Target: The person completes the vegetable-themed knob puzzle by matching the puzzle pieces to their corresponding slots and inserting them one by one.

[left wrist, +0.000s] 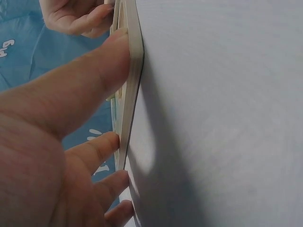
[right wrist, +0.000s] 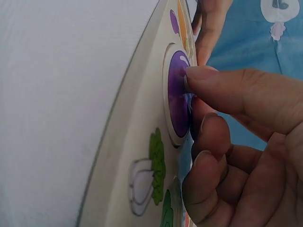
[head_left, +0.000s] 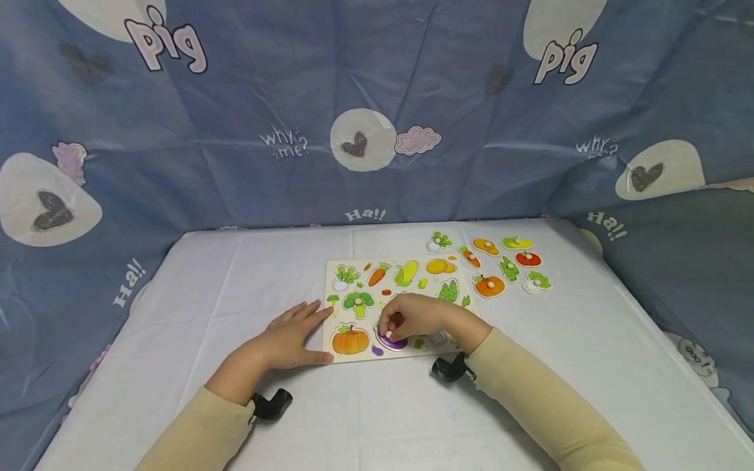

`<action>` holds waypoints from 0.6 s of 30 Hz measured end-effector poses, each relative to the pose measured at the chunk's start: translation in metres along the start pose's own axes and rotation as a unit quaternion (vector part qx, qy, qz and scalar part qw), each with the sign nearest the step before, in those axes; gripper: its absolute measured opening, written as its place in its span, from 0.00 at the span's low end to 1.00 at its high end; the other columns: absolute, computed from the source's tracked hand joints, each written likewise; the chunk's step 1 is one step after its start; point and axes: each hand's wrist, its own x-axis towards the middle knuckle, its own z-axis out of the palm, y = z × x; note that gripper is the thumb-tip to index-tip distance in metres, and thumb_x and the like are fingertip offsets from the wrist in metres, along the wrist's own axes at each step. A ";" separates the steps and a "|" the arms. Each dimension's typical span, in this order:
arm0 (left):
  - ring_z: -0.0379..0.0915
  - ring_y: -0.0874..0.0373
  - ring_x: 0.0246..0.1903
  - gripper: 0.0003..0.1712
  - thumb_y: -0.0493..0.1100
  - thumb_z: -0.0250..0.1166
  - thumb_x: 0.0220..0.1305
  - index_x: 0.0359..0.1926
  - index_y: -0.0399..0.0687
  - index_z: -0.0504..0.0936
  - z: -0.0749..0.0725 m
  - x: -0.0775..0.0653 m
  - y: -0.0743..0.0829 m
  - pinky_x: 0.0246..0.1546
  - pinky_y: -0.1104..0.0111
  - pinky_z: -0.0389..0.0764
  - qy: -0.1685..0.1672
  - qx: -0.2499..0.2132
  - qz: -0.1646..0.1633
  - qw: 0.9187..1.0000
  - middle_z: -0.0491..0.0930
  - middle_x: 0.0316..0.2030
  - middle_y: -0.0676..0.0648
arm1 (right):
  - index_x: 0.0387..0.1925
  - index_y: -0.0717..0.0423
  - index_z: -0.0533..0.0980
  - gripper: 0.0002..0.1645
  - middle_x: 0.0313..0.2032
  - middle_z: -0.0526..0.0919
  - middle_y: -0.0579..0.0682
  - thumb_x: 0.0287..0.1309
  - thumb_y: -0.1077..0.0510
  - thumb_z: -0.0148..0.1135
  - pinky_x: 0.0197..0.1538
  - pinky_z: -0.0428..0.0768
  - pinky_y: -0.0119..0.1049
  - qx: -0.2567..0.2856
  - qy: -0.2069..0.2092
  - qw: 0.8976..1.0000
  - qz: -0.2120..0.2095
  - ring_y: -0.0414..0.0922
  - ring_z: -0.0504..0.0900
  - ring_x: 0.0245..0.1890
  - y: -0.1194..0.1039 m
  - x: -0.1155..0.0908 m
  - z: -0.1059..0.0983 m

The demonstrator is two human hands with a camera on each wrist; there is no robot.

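A pale wooden puzzle board (head_left: 330, 280) printed with vegetables lies flat on the table. In the head view, my left hand (head_left: 290, 338) rests at its left side, fingers spread; the left wrist view has the thumb (left wrist: 111, 59) pressed on the board's edge. Thumb and fingertips of my right hand (head_left: 421, 314) pinch the small knob of a purple eggplant piece (right wrist: 177, 87) at its outlined spot near the front. Whether the piece is fully seated I cannot tell. A knobbed broccoli piece (head_left: 358, 302) sits in the board. My right hand covers the board's middle.
Right of the board lie several loose knobbed pieces, among them a pumpkin (head_left: 489, 286), a tomato (head_left: 528, 259), a carrot (head_left: 469, 257) and a corn (head_left: 517, 243). White cloth covers the table (head_left: 253, 281). A blue printed curtain (head_left: 283, 190) stands behind it.
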 end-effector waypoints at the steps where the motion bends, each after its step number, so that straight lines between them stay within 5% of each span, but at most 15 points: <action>1: 0.43 0.33 0.75 0.56 0.68 0.71 0.53 0.77 0.51 0.61 0.000 0.000 0.000 0.68 0.33 0.49 0.000 0.002 0.002 1.000 0.51 0.77 0.37 | 0.36 0.52 0.83 0.09 0.29 0.79 0.41 0.58 0.69 0.69 0.37 0.76 0.29 -0.004 0.001 1.000 0.001 0.37 0.74 0.31 0.000 0.000 0.000; 18: 0.42 0.34 0.75 0.56 0.69 0.71 0.53 0.77 0.52 0.60 0.003 0.002 -0.003 0.68 0.33 0.47 0.003 0.003 0.000 1.000 0.51 0.77 0.38 | 0.34 0.50 0.84 0.08 0.27 0.78 0.41 0.57 0.67 0.71 0.37 0.76 0.30 -0.011 0.015 1.000 0.016 0.36 0.74 0.30 0.003 0.001 0.004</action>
